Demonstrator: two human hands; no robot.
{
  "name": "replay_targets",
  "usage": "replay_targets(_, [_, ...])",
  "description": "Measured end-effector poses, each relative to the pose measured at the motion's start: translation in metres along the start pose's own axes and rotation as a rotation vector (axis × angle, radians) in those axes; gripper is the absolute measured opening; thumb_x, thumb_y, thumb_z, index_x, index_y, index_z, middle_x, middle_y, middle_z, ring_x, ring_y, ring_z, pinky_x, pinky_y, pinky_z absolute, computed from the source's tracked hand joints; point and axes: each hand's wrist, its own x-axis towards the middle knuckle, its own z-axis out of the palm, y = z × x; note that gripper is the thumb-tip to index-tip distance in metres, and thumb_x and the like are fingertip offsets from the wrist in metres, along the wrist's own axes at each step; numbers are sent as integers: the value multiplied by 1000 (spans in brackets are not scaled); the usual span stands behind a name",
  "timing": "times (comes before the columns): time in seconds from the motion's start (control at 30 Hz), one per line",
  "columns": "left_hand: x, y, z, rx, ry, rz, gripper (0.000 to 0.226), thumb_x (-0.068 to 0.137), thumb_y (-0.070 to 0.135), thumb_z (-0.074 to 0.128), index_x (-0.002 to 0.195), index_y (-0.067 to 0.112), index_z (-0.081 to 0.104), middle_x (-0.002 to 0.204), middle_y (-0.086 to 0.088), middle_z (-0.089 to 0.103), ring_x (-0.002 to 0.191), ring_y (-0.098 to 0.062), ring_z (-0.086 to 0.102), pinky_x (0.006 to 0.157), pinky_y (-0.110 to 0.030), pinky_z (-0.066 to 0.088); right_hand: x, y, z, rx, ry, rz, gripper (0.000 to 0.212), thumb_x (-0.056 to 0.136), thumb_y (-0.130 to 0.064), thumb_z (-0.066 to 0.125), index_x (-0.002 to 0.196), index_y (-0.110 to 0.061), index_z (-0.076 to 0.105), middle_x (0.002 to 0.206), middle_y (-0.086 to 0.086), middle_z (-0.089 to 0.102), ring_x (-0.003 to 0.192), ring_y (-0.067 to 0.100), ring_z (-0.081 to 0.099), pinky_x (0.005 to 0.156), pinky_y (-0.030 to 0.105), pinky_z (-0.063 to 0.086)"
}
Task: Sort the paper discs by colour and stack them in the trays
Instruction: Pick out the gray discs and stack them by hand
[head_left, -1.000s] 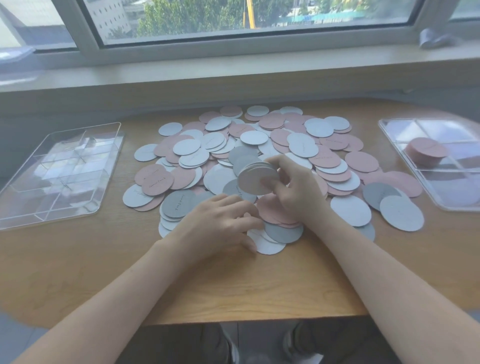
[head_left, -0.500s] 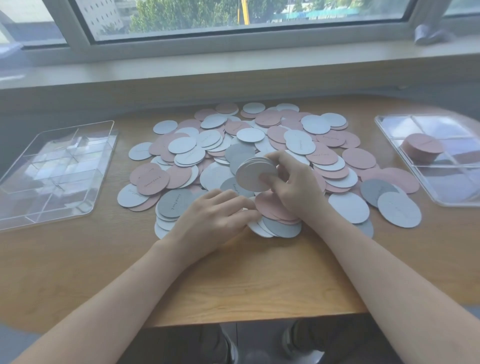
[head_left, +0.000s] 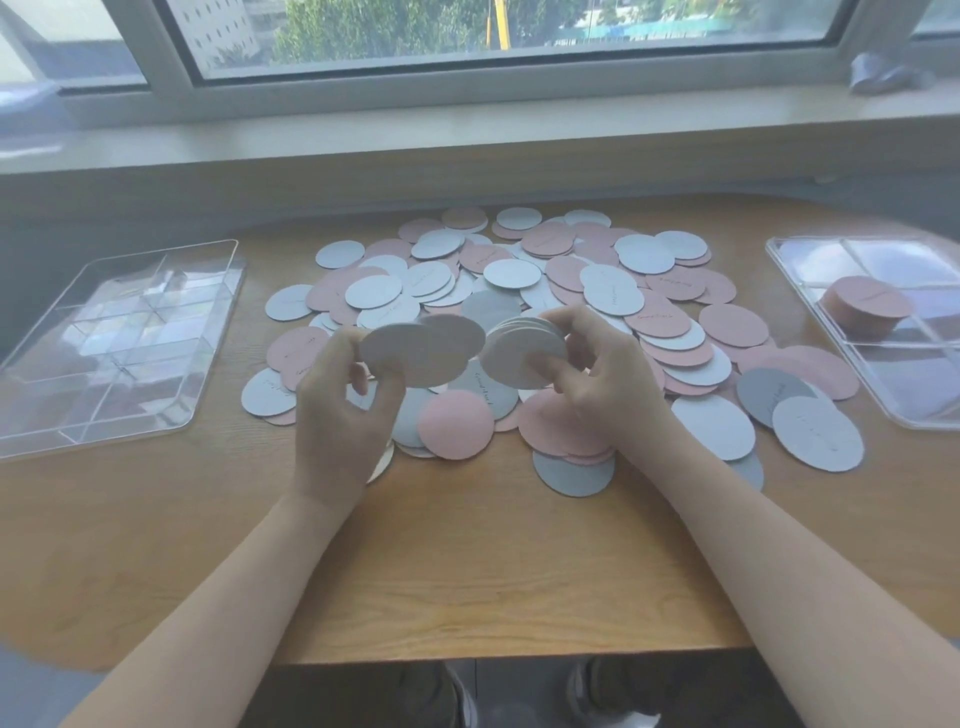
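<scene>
Change since a second ago: left hand, then flat on the pile, now raised, pinching two pale discs. Right hand still grips a small stack of pale discs, just beside the left hand's pair; the pair looks ready to join it. Loose discs: pink and pale, heaped on the table. Right tray: one pink stack. Left tray: nothing visible inside. Sorting judged early.
</scene>
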Motion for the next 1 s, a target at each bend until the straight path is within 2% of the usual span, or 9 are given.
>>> replay_targets(0.13, [-2, 0, 3, -64, -76, -68, 5, 90, 13, 61, 90, 17, 58, 77, 8, 56, 68, -23, 49, 63, -39, 45, -3, -7, 0, 70, -52, 7, 24, 86, -10, 72, 107, -20, 64, 71, 1, 66, 64, 22, 61, 69, 31, 49])
replay_targets(0.2, [-4, -2, 6, -62, -107, -73, 6, 89, 16, 63, 94, 16, 59, 82, 4, 60, 69, -20, 50, 63, -41, 47, -4, -10, 0, 104, -69, 12, 26, 86, -10, 74, 107, -21, 64, 70, 0, 66, 63, 20, 62, 71, 30, 49])
replay_targets(0.3, [-4, -4, 6, -79, -125, -79, 10, 91, 18, 64, 98, 14, 60, 88, -1, 64, 71, -19, 52, 65, -45, 47, -3, -9, 0, 107, -55, 13, 26, 87, -12, 73, 109, -21, 64, 72, 1, 66, 67, 23, 62, 74, 37, 51])
replay_targets(0.43, [-5, -1, 6, -110, -135, -76, 9, 93, 19, 65, 100, 14, 60, 89, 9, 65, 72, -16, 52, 66, -44, 48, -3, -10, -1, 97, -18, 16, 21, 89, -15, 71, 108, -22, 64, 72, 2, 65, 70, 26, 62, 74, 40, 51])
replay_targets(0.63, [-5, 3, 5, -117, -119, -91, 16, 93, 31, 65, 103, 19, 60, 94, 4, 68, 78, -28, 57, 70, -45, 49, -1, -6, -2, 86, 77, 52, 19, 91, -17, 68, 108, -23, 63, 72, 14, 63, 65, 28, 59, 69, 47, 51])
replay_targets(0.73, [-7, 2, 9, -58, -139, -75, 13, 93, 23, 69, 101, 20, 60, 89, 10, 67, 72, -19, 54, 69, -42, 48, -2, -11, -1, 219, -34, 47, 21, 90, -14, 71, 109, -19, 64, 77, 11, 68, 63, 22, 62, 67, 39, 53])
replay_targets(0.8, [-8, 1, 11, 21, -139, -49, 17, 91, 19, 72, 100, 25, 58, 87, 16, 66, 66, -19, 52, 66, -37, 46, -3, -12, 1, 269, -130, 39, 26, 87, -13, 75, 108, -23, 65, 74, 3, 68, 61, 20, 61, 67, 34, 52])
replay_targets(0.9, [-8, 0, 14, 93, -150, 17, 25, 90, 20, 75, 104, 29, 56, 84, 14, 66, 64, -21, 53, 63, -35, 44, -4, -10, 8, 159, -200, -11, 33, 82, -14, 79, 108, -28, 64, 66, -15, 63, 59, 13, 60, 67, 25, 49])
replay_targets(1.0, [-8, 1, 16, 79, -169, 76, 26, 89, 15, 75, 111, 17, 61, 96, 9, 65, 78, -12, 62, 65, -33, 48, -5, -10, 11, 40, -181, -87, 35, 81, -9, 78, 108, -27, 66, 77, -19, 64, 67, 14, 60, 68, 16, 45])
